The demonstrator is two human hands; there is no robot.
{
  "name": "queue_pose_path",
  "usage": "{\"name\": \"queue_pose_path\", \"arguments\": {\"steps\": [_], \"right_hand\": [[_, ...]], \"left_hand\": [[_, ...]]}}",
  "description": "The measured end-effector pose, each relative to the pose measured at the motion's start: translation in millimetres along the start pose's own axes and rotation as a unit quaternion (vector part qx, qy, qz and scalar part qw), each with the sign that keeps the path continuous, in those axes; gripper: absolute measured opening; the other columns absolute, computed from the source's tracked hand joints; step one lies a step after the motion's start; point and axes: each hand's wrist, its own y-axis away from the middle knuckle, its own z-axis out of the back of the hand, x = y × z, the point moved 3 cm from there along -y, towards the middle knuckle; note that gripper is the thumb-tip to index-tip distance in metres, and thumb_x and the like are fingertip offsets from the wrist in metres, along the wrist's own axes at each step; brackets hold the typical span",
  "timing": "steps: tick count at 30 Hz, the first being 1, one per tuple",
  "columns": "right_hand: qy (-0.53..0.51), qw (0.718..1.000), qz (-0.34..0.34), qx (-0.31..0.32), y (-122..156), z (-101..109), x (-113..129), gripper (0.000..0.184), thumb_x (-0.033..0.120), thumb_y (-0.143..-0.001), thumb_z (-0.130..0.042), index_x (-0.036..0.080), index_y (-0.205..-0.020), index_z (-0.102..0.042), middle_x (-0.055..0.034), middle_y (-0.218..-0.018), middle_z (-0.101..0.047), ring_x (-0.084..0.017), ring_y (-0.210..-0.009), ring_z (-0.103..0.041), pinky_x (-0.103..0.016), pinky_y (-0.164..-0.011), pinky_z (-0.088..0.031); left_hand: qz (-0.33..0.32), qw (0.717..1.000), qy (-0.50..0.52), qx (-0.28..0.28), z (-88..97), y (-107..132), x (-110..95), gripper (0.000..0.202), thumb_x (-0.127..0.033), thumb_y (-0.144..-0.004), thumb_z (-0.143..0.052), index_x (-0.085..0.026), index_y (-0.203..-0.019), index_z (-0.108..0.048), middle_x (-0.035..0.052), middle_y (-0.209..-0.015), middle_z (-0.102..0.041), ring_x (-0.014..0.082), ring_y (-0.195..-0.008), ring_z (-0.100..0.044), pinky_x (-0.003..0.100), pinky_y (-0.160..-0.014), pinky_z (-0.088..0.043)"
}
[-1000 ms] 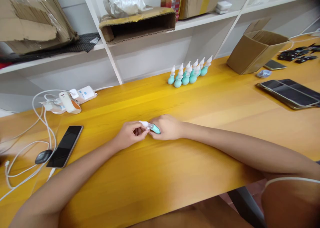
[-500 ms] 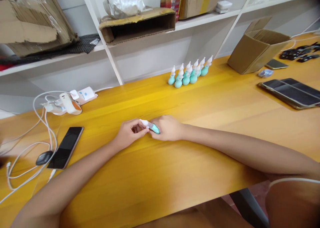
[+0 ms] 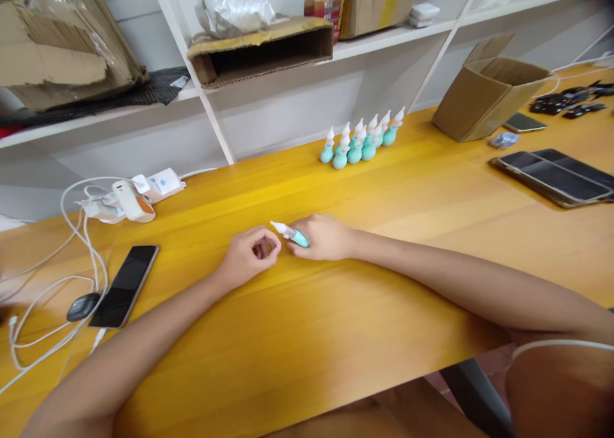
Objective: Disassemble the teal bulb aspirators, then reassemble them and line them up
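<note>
My right hand (image 3: pixel 322 236) is closed around a nasal aspirator (image 3: pixel 300 238) with a teal bulb, a clear middle and a white pointed tip. Its tip points left, toward my left hand (image 3: pixel 249 256). Thumb and forefinger of my left hand are pinched together in a ring; a small pale bit may show at the fingertips, too small to name. A narrow gap separates this hand from the aspirator. Several more nasal aspirators (image 3: pixel 355 151) stand upright in rows at the back of the table.
At left lie a phone (image 3: pixel 125 288), a black mouse-like object (image 3: pixel 83 307), white cables and a power strip with chargers (image 3: pixel 129 201). On the right are an open cardboard box (image 3: pixel 472 102), tablet-like devices (image 3: pixel 556 176) and black parts (image 3: pixel 566 100). Shelves (image 3: pixel 211 121) rise behind.
My left hand has come off the aspirator's tip, and a gap now lies between them. My right hand has moved up slightly, still holding the aspirator.
</note>
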Motion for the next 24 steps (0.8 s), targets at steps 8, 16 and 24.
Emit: {"name": "queue_pose_path", "arguments": {"steps": [8,16,24], "right_hand": [[-0.001,1.0,0.016,-0.014,-3.4,2.0,-16.4,0.025,0.043,-0.099,-0.062,0.02,-0.092,-0.071,-0.0072,-0.092,-0.08,-0.019,-0.075,-0.065,-0.03,-0.067,-0.029],[-0.02,0.997,0.067,-0.034,-1.8,-0.1,-22.0,0.023,0.042,-0.095,-0.064,0.02,-0.09,-0.069,-0.0058,-0.085,-0.078,-0.018,-0.07,-0.063,-0.029,-0.067,-0.031],[-0.038,0.995,0.086,0.012,-0.3,2.5,-17.9,0.024,0.043,-0.09,-0.071,0.021,-0.082,-0.072,-0.0035,-0.08,-0.077,-0.016,-0.067,-0.063,-0.028,-0.063,-0.03]], "left_hand": [[-0.077,0.991,-0.094,0.059,-4.1,1.3,-5.1,0.014,-0.009,-0.09,-0.068,-0.022,-0.096,-0.072,0.0,-0.093,-0.066,0.0113,-0.073,-0.061,0.025,-0.069,-0.049],[-0.088,0.982,-0.129,0.103,-6.9,2.0,-7.6,0.014,-0.013,-0.092,-0.07,-0.023,-0.1,-0.072,0.0038,-0.105,-0.07,0.0187,-0.094,-0.066,0.03,-0.079,-0.053],[0.023,1.0,0.011,0.005,0.2,2.0,7.8,0.032,-0.031,-0.094,-0.081,-0.024,-0.117,-0.06,-0.0011,-0.094,-0.068,0.0133,-0.072,-0.064,0.027,-0.068,-0.052]]}}
